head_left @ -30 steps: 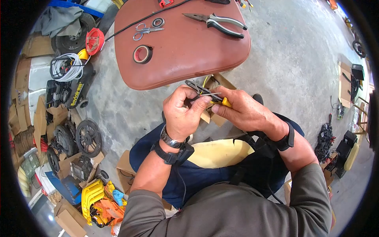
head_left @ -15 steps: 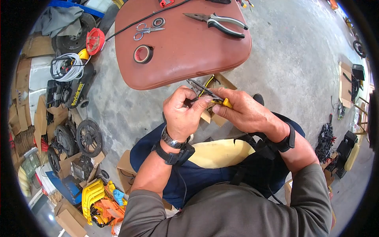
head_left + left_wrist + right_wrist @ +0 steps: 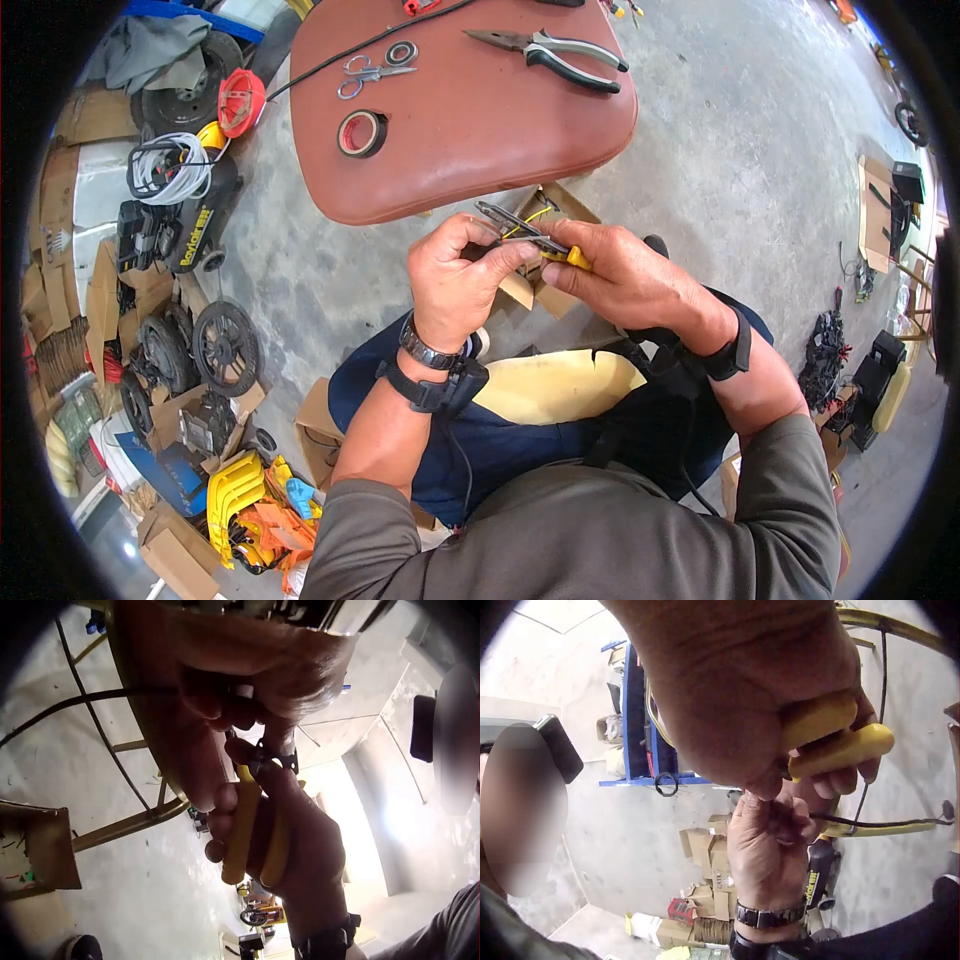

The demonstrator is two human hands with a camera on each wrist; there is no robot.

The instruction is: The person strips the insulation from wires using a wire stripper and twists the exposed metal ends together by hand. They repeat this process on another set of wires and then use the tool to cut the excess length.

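In the head view the right hand grips a yellow-handled tool whose dark metal end points up and left. The left wrist view shows the right fingers curled round both yellow handles. Close beside it, the left hand pinches a dark cable between thumb and fingers at the tool's metal part. That cable runs away from the left fingers in the right wrist view. Just what lies between the tool's jaws is hidden by the fingers.
A red-brown padded top ahead bears long-nose pliers, scissors, a tape roll, a small ring and a black cable. Below the hands stands an open cardboard box. Wheels and boxes crowd the left floor.
The tool has turned slightly, and its metal end shows more openly between the hands. Both hands have shifted only a little; the left thumb lies slightly further right.
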